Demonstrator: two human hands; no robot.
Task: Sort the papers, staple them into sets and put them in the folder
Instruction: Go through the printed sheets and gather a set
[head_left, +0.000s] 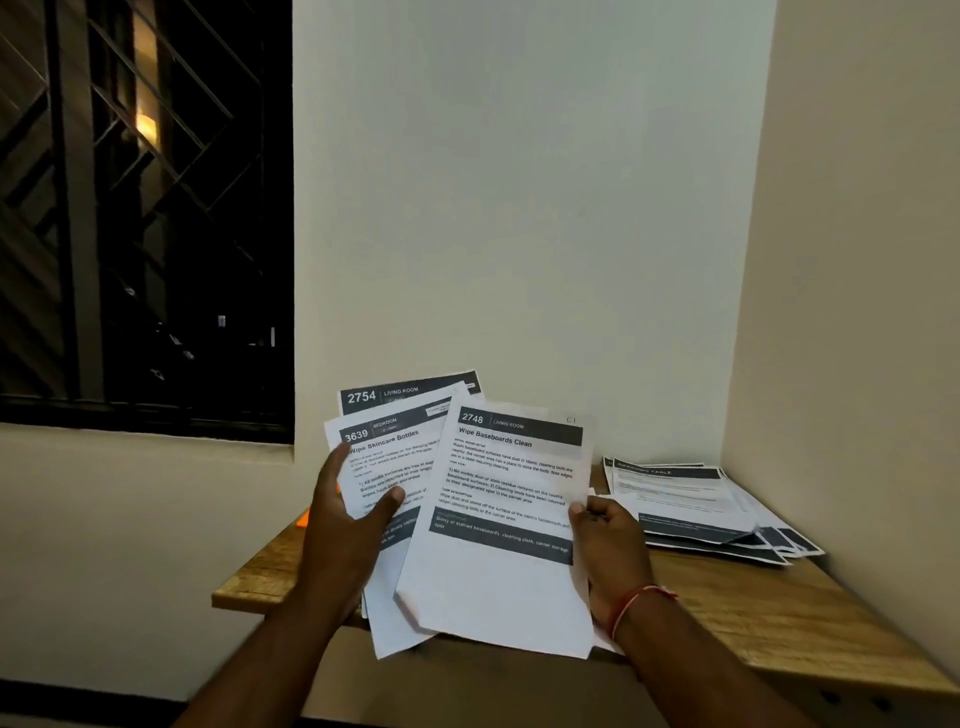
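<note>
Left hand grips sheet 3639 and sheet 2754, fanned, with the thumb across the front. Right hand pinches the side edge of sheet 2748 — all held above the wooden bench. A spread pile of papers lies on the bench near the corner.

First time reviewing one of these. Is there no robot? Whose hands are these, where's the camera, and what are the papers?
No machine here: a person works with bare hands, and the single camera sits on their head, looking forward and down. The left hand holds a fan of printed sheets, numbered 3639 and 2754. The right hand pinches the edge of the sheet numbered 2748, titled Wipe Baseboards Clean. A pile of papers lies on the wooden table, in its far right corner.
</note>
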